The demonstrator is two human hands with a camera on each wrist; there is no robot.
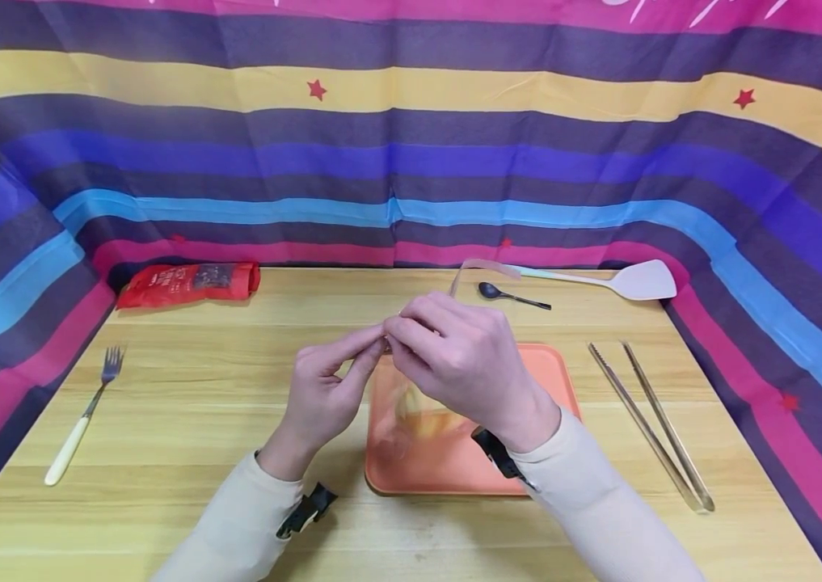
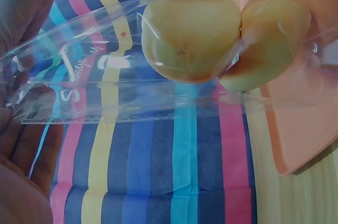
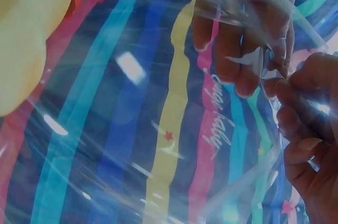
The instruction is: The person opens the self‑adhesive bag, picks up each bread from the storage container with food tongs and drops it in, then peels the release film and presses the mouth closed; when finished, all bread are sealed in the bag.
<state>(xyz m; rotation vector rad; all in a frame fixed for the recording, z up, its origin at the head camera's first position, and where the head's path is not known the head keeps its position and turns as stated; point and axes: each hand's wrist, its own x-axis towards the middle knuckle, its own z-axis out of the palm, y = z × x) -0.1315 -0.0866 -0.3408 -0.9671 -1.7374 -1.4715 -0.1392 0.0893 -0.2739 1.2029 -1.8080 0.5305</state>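
A clear plastic bag (image 2: 105, 97) with bread buns (image 2: 190, 36) inside hangs from both hands, over an orange tray (image 1: 418, 481). In the head view the left hand (image 1: 319, 396) pinches the bag's gathered neck between thumb and fingers. The right hand (image 1: 469, 356), fingers curled, grips the same neck right beside it. A thin see-through strip (image 1: 483, 263) sticks up past the right knuckles; what it belongs to is unclear. In the right wrist view part of a pale bun (image 3: 26, 34) shows through the film, and the fingertips of both hands meet at the bunched plastic.
Left of the tray lies a fork (image 1: 86, 412); metal tongs (image 1: 651, 428) lie to its right. Toward the back are a red packet (image 1: 188, 285), a small black spoon (image 1: 512, 296) and a white spatula (image 1: 639, 280). A striped cloth (image 1: 389, 162) walls the table's back and sides.
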